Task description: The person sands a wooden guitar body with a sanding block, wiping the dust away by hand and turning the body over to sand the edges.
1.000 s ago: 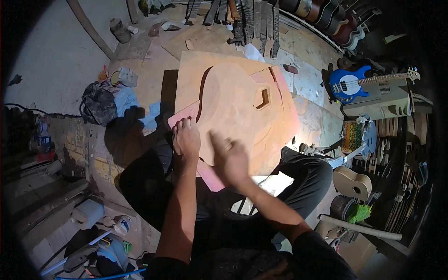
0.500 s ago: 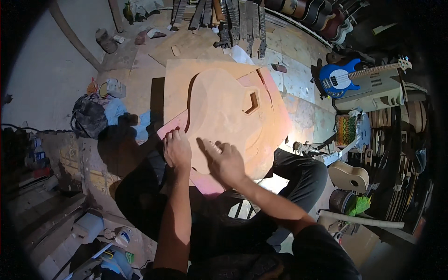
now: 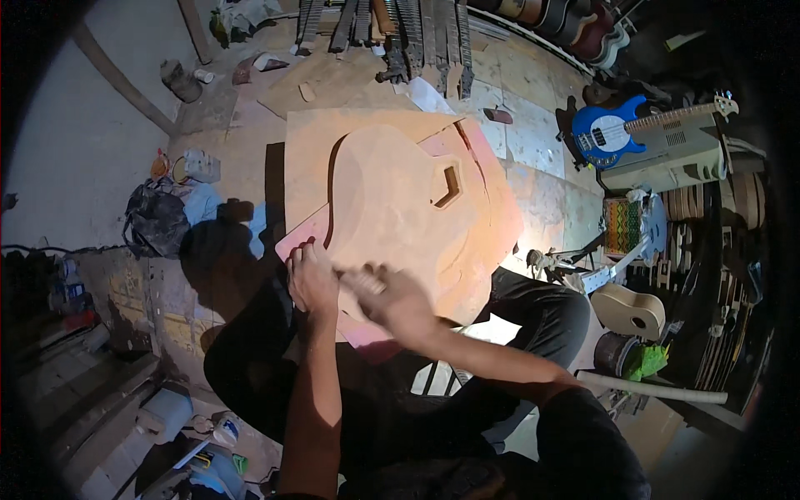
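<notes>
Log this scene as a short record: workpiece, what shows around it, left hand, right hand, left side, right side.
Workpiece: flat guitar-shaped wooden piece, angular opening toward its upper right
Around it: tan board and pink panel
Left hand: on the pink panel, beside the piece's left edge
Right hand: motion-blurred, at the piece's lower left; whether it holds anything is unclear
Left side: dark bag
Right side: blue bass guitar; pale guitar body

A pale wall (image 3: pixel 92 167) rises here at the frame's upper left; a stained floor (image 3: pixel 546 150) lies brightly lit right of centre; guitars (image 3: pixel 575 29) line the dim upper right, a blue bass (image 3: pixel 604 137) below.
</notes>
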